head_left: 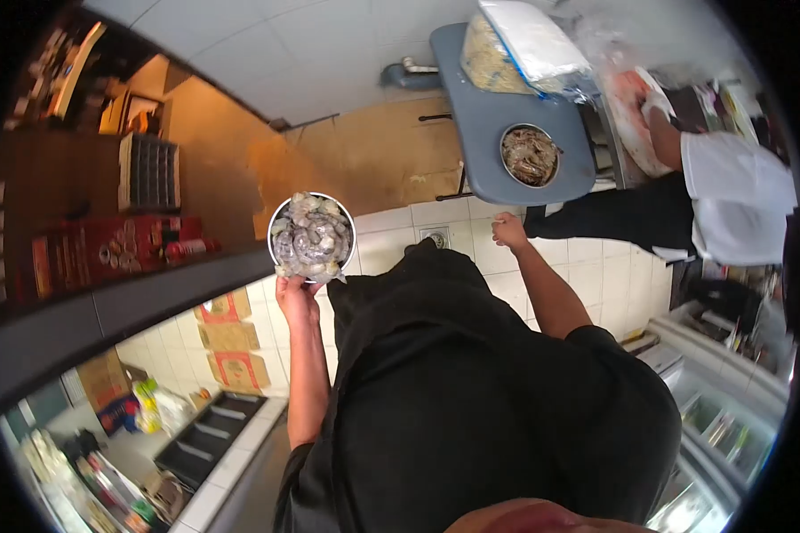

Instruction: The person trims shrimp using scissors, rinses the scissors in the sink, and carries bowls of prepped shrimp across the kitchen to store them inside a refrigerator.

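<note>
My left hand [298, 300] grips the near rim of a round metal bowl [353, 235], held out to the left. Grey, peeled raw shrimp [313, 235] are heaped in it up to the rim. On the other side, my right hand [509, 231] hangs in the air with its fingers curled in, and I see nothing in it. It is nearest to the front edge of a grey-blue folding table [484, 164]. A second round bowl [507, 171] stands on that table, with brownish shrimp or shells [532, 153] inside.
Plastic bags [533, 49] lie at the table's far end. To the right, a person in a white shirt [742, 191] reaches over a counter with pinkish food [633, 93]. A dark counter edge [142, 306] runs along my left. Flattened cardboard [378, 155] covers part of the floor.
</note>
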A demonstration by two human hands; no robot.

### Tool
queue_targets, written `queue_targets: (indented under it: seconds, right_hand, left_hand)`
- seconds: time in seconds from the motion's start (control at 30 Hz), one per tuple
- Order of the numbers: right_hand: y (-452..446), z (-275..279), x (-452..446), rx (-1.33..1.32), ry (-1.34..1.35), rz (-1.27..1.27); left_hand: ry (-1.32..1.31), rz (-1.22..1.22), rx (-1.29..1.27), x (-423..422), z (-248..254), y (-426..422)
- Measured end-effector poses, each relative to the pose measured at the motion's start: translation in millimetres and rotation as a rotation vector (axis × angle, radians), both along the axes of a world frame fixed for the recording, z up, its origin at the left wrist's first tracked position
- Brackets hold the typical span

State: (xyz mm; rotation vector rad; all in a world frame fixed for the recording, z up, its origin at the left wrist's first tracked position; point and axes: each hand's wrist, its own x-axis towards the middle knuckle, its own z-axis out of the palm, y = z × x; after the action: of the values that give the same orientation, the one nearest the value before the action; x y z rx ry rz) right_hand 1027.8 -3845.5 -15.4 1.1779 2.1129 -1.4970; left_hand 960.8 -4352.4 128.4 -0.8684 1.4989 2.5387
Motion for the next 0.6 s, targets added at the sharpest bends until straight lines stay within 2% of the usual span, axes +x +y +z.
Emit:
queue_targets:
  seconds: [0.2,0.3,0.4,0.47,0.5,0.57,0.6]
  right_hand:
    - [-51,37,61,0.040,0.117,-0.388]
    - [-97,8,156,0.110,0.033,-0.538]
    - [-160,-19,250,0.063,-0.069,-0.652]
    - [-226,-9,291,-0.044,-0.106,-0.842]
    - [-254,-2,309,-0.062,-0.184,-0.827]
    - [-310,9,335,-0.082,-0.338,-1.000]
    - [-342,10,342,-0.091,-0.307,-1.079]
  left_hand:
    - [0.048,-0.362,-0.007,-87,-7,-13]
    - [0.065,-0.506,0.026,-118,22,-1]
    - [0.055,-0.650,0.016,-143,28,16]
    - [0.104,-0.769,0.013,-155,28,19]
    - [0.098,-0.801,0.007,-156,31,21]
    - [0.087,-0.895,-0.003,-161,39,28]
    - [0.100,-0.941,0.012,-172,46,27]
